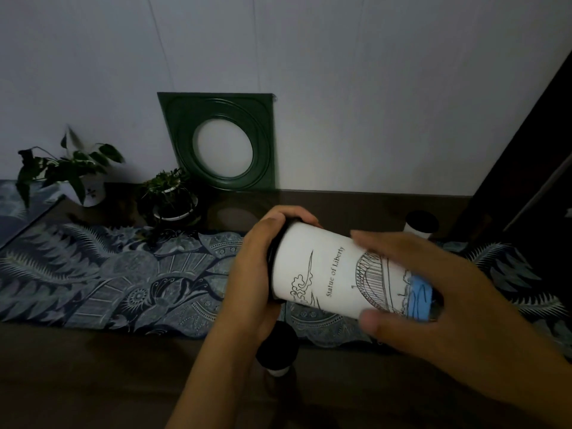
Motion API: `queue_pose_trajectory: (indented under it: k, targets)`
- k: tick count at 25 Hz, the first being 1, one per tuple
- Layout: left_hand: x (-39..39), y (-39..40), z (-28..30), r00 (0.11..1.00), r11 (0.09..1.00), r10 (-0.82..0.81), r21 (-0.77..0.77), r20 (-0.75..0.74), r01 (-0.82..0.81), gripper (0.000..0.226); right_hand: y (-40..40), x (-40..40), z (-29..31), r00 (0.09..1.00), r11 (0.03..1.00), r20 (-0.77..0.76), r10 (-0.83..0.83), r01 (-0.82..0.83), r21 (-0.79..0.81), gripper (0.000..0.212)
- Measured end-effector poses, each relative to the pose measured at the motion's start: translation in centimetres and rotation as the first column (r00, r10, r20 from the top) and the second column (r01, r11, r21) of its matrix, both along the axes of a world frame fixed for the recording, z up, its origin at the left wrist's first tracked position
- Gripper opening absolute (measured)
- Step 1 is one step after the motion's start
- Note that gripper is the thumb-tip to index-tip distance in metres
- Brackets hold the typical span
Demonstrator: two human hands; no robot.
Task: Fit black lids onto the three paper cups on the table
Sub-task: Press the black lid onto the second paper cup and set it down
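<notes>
While held sideways above tabletop point(93, 366): cup point(337, 274), base gripped by right hand point(439, 305) to brace it; left hand point(257, 274) wrapped round lid point(272, 258), pressing it home. Two lidded cups nearby.

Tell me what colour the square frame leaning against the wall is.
Dark green: the square frame with its round opening shows clearly in the head view.

A dim room in a home, by the look of it. A dark bench point(93, 366) against a pale wall carries a patterned cloth runner point(93, 274), two potted plants point(74, 178) and a green decorative frame point(223, 140).
</notes>
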State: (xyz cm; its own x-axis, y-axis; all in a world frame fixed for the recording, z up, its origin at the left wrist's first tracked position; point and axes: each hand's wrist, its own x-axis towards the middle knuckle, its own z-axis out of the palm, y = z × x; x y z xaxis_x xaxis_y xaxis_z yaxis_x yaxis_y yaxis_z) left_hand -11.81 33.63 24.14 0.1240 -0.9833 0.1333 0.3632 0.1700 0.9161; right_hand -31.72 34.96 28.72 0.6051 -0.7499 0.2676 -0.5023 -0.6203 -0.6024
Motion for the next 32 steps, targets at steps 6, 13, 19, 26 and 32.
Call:
queue_pose_trajectory:
  k: [6,13,19,26,32]
  targets:
    - [0.6,-0.3,-0.2,0.998,0.999,-0.052,0.015,0.037,0.051,0.038,-0.7,-0.5,-1.8,0.972,0.904,-0.22,-0.081,-0.021,-0.428,0.078]
    - [0.6,-0.1,-0.1,0.997,0.994,-0.012,-0.11,0.076,0.02,0.036,0.1,0.9,-0.6,0.871,0.814,0.408,-0.276,-0.014,0.58,0.037]
    - [0.5,-0.6,-0.1,0.999,0.987,0.022,0.161,0.025,-0.026,0.033,-0.9,0.4,-1.3,0.964,0.935,-0.245,-0.106,0.013,-0.355,0.08]
    - [1.2,-0.4,-0.1,0.999,0.997,-0.008,0.075,0.053,0.004,0.041,-0.3,1.0,-1.5,0.987,0.986,0.056,-0.149,0.153,-0.069,0.072]
    - [0.9,-0.1,-0.2,0.999,0.999,-0.011,-0.044,0.031,0.012,0.036,0.1,1.3,0.1,0.875,0.791,0.393,-0.282,-0.02,0.611,0.034]
